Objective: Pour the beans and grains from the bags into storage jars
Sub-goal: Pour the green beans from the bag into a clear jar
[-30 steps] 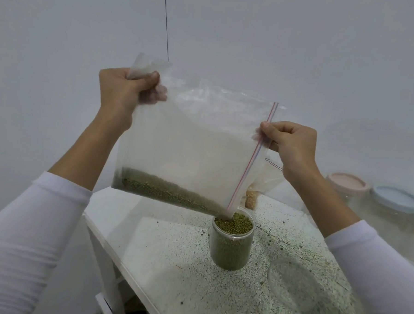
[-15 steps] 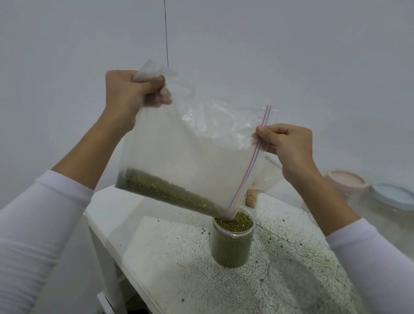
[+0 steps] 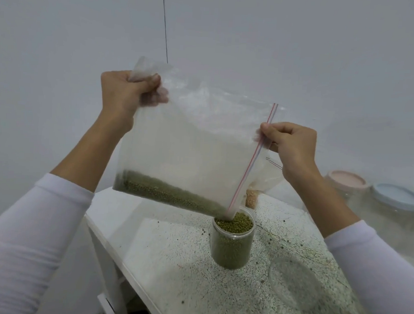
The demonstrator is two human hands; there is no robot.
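Tilted over the small clear jar on the speckled white table: a large zip bag of green beans, its lower mouth corner dipping just inside the jar's rim. Raised a little higher at the closed end than a second ago, with the left hand lifted and the slope of the bean layer steeper. Heaped now to the very brim of the jar, where a moment back a slim margin showed. By the look of it, close to overflowing, with a fair band of beans left in the bag and likely bound for a second jar.

Clenched in the left hand, fingers curled tight: the bag's bunched bottom corner. Pinched between thumb and curled fingers of the right hand: the red-and-blue zip strip, holding the mouth open.

Just behind the jar: a second bag with pale tan grains at its bottom. Lying flat, nearer right: a clear round lid. Farther right, well apart: two large jars, one capped with a pink lid, one with a blue lid, contents too hazy to tell.
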